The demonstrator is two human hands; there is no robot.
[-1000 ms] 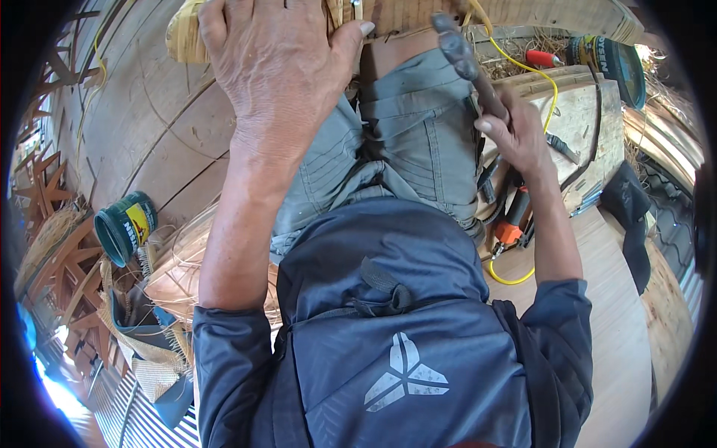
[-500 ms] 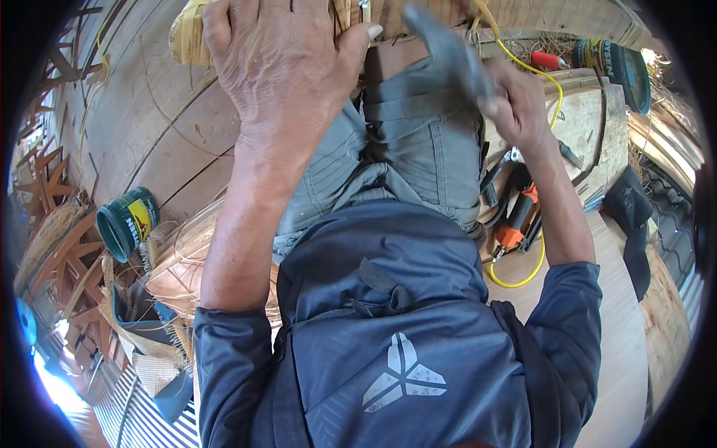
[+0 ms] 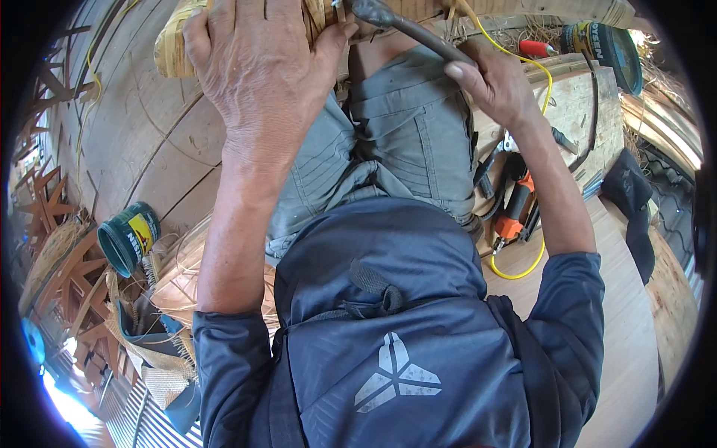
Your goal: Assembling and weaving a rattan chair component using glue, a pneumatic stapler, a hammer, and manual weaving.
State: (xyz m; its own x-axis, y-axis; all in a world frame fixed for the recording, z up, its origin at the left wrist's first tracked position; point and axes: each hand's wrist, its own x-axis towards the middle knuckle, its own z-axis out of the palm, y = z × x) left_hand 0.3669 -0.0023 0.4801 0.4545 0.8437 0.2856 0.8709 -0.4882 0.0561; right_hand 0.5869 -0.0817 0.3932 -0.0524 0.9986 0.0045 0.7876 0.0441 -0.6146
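Observation:
Across the top edge lies a long wooden piece (image 3: pixel 173 51), its left end wrapped in pale yellow cane-like strips. My left hand (image 3: pixel 258 82) clasps it from above with fingers spread. The thumb rests along its near side, and the fingertips are cut off by the frame. My right hand (image 3: pixel 497 86) is wrapped round the handle of a hammer (image 3: pixel 418 33). The hammer's dark head is at the wooden piece, close to my left thumb. A thin upright strip stands between thumb and head; whether the head touches it I cannot tell.
An orange and black air tool (image 3: pixel 514 213) with a yellow hose (image 3: pixel 549 97) lies on my right, beside pliers (image 3: pixel 489 160). A red cylinder (image 3: pixel 536 48) and a dark green can (image 3: pixel 627 63) are at far right. Another green can (image 3: pixel 128 235) lies left, near brown star-shaped pieces (image 3: pixel 48 201).
The hammer, blurred and raised before, has come down and left so its head is at the wooden piece. My left hand and the wooden piece appear slightly further left and higher.

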